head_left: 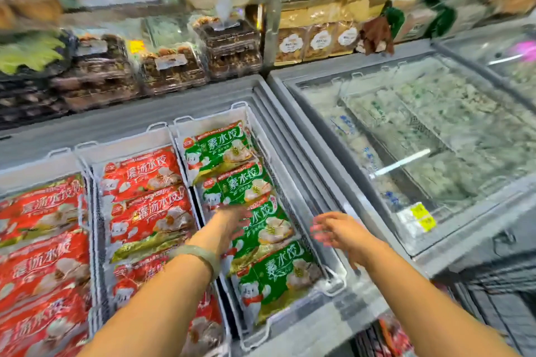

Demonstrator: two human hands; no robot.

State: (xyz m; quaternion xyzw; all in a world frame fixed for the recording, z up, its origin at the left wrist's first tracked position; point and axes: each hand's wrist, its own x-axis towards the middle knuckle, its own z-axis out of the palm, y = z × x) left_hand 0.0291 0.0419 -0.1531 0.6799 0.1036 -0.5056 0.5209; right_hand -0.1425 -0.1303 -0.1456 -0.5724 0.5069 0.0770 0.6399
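Observation:
An open chest freezer (pixel 293 151) holds white wire baskets. The right basket (pixel 333 284) carries a row of green dumpling bags (pixel 278 275). My left hand (pixel 232 222), blurred by motion and with a pale bangle on the wrist, reaches onto the third green bag from the back; I cannot tell whether its fingers grip it. My right hand (pixel 338 230) hovers above the freezer's right rim with fingers spread and holds nothing.
Red dumpling bags (pixel 150 211) fill the middle and left baskets. A second freezer (pixel 429 136) with a shut glass lid stands to the right, a yellow label (pixel 422 216) on its front. Shelves behind hold egg cartons (pixel 171 66) and packaged bread (pixel 316 40).

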